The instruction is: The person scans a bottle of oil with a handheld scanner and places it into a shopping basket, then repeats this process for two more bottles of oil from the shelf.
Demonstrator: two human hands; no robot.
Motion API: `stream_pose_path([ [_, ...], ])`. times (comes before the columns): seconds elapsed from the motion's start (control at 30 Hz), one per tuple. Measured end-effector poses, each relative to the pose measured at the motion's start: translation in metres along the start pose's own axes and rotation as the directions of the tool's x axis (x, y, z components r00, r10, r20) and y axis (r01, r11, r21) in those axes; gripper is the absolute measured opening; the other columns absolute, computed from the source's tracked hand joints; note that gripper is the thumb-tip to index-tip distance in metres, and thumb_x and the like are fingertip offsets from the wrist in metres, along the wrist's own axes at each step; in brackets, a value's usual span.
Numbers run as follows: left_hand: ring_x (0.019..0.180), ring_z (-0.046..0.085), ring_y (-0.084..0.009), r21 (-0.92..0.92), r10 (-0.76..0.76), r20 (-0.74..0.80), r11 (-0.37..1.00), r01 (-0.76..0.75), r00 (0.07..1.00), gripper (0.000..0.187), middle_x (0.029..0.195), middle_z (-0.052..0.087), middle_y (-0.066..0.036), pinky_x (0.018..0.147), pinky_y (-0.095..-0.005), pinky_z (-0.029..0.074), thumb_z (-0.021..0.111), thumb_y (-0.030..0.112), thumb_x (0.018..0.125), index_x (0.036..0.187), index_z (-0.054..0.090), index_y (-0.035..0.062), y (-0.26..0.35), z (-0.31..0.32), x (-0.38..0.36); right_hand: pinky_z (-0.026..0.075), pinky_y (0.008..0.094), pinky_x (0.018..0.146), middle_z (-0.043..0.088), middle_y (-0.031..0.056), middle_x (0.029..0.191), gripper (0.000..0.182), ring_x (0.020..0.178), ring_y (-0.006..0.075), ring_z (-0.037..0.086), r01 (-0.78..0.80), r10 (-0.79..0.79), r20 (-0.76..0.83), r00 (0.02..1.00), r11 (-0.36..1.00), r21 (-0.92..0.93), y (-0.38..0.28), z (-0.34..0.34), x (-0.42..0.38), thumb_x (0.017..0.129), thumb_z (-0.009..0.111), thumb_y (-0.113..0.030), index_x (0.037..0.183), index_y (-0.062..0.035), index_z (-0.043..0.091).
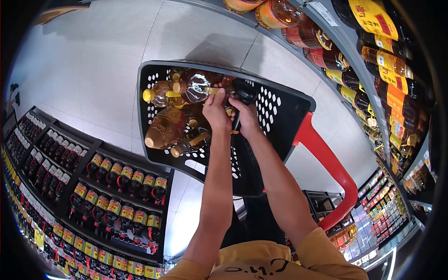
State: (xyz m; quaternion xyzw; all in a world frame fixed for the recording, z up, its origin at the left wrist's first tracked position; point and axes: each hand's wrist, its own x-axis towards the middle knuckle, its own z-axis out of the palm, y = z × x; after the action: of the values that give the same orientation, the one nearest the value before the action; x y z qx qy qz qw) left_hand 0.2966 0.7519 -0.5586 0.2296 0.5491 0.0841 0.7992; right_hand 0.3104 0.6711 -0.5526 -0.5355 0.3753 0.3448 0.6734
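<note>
Both my hands are inside a black shopping basket [289, 100] with a red handle [333, 175]. My left hand [217, 108] has its fingers closed at a yellow handle or strip beside a large clear bottle [198, 86]. Close on its right, my right hand [244, 114] is curled below a round black object [244, 90]; what its fingers hold is hidden. Several oil bottles lie in the basket's left part, among them one with a yellow cap [148, 95] and a large amber one [163, 130] with a tan cap.
Shelves of dark bottles with yellow labels [112, 212] stand at the lower left. At the upper right runs a shelf edge [345, 39] with large oil bottles [275, 14]. Pale floor tiles [107, 42] surround the basket.
</note>
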Motion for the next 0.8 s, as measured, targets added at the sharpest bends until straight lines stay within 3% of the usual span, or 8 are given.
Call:
stream_pose_path([
  [0.17, 0.077, 0.068, -0.0219, 0.115, -0.053, 0.034, 0.992, 0.049, 0.998, 0.034, 0.106, 0.069, -0.012, 0.049, -0.0292, 0.048, 0.064, 0.014, 0.096, 0.128, 0.058, 0.0037, -0.001, -0.012, 0.003, 0.043, 0.0252, 0.049, 0.067, 0.0019, 0.087, 0.013, 0.057, 0.0094, 0.054, -0.004, 0.008, -0.132, 0.991, 1.000, 0.028, 0.004, 0.005, -0.014, 0.088, 0.072, -0.013, 0.098, -0.0057, 0.067],
  [0.23, 0.078, 0.069, -0.0226, 0.144, -0.093, 0.079, 0.986, 0.081, 0.993, 0.036, 0.106, 0.069, -0.012, 0.051, -0.0306, 0.049, 0.064, 0.014, 0.097, 0.130, 0.057, 0.0029, 0.007, -0.008, 0.002, 0.043, 0.0253, 0.049, 0.068, 0.0028, 0.089, 0.014, 0.057, 0.0095, 0.054, 0.019, -0.020, -0.104, 0.994, 1.000, -0.004, 0.004, 0.003, -0.015, 0.088, 0.072, -0.014, 0.098, -0.0053, 0.066],
  [0.37, 0.079, 0.068, -0.0229, 0.078, -0.018, 0.032, 0.997, 0.016, 0.999, 0.039, 0.107, 0.069, -0.015, 0.052, -0.0312, 0.050, 0.061, 0.016, 0.099, 0.134, 0.053, -0.0007, 0.009, 0.004, -0.006, 0.043, 0.0251, 0.049, 0.067, 0.0020, 0.087, 0.015, 0.057, 0.0092, 0.054, 0.027, -0.030, -0.100, 0.995, 0.999, -0.030, 0.002, 0.004, -0.018, 0.089, 0.071, -0.014, 0.100, -0.0041, 0.067],
  [0.47, 0.072, 0.066, -0.0221, 0.052, -0.006, 0.041, 0.999, 0.004, 0.999, 0.036, 0.100, 0.069, -0.014, 0.045, -0.0301, 0.047, 0.061, 0.017, 0.099, 0.131, 0.054, 0.0010, -0.001, -0.006, 0.006, 0.042, 0.0246, 0.049, 0.065, 0.0010, 0.083, 0.016, 0.056, 0.0087, 0.053, 0.031, -0.032, -0.088, 0.996, 0.999, -0.018, 0.004, 0.006, -0.017, 0.089, 0.071, -0.013, 0.102, -0.0036, 0.068],
  [0.6, 0.057, 0.064, -0.0214, 0.170, -0.091, 0.054, 0.982, 0.080, 0.994, 0.020, 0.077, 0.067, -0.014, 0.033, -0.0295, 0.040, 0.063, 0.017, 0.098, 0.110, 0.061, 0.0010, 0.013, -0.002, -0.003, 0.042, 0.0240, 0.049, 0.062, 0.0000, 0.078, 0.016, 0.055, 0.0083, 0.052, 0.029, -0.030, -0.078, 0.997, 0.999, -0.019, 0.003, 0.005, -0.015, 0.089, 0.070, -0.013, 0.102, -0.0034, 0.069],
  [0.67, 0.058, 0.064, -0.0217, 0.155, -0.073, 0.040, 0.986, 0.066, 0.997, 0.020, 0.079, 0.067, -0.014, 0.032, -0.0296, 0.040, 0.063, 0.017, 0.098, 0.110, 0.060, 0.0009, 0.013, -0.002, -0.005, 0.042, 0.0246, 0.043, 0.063, 0.0016, 0.077, 0.015, 0.050, 0.0079, 0.053, 0.038, -0.036, -0.074, 0.997, 0.999, 0.030, 0.007, 0.003, -0.013, 0.086, 0.072, -0.009, 0.098, -0.0024, 0.066],
  [0.8, 0.060, 0.065, -0.0228, 0.119, -0.071, 0.028, 0.991, 0.067, 0.997, 0.021, 0.083, 0.068, -0.015, 0.033, -0.0302, 0.041, 0.064, 0.019, 0.098, 0.107, 0.060, 0.0004, 0.013, 0.000, -0.008, 0.042, 0.0237, 0.050, 0.064, 0.0018, 0.083, 0.018, 0.057, 0.0086, 0.052, 0.041, -0.042, -0.077, 0.996, 0.999, -0.020, 0.001, 0.007, -0.024, 0.089, 0.069, -0.012, 0.104, -0.0017, 0.068],
])
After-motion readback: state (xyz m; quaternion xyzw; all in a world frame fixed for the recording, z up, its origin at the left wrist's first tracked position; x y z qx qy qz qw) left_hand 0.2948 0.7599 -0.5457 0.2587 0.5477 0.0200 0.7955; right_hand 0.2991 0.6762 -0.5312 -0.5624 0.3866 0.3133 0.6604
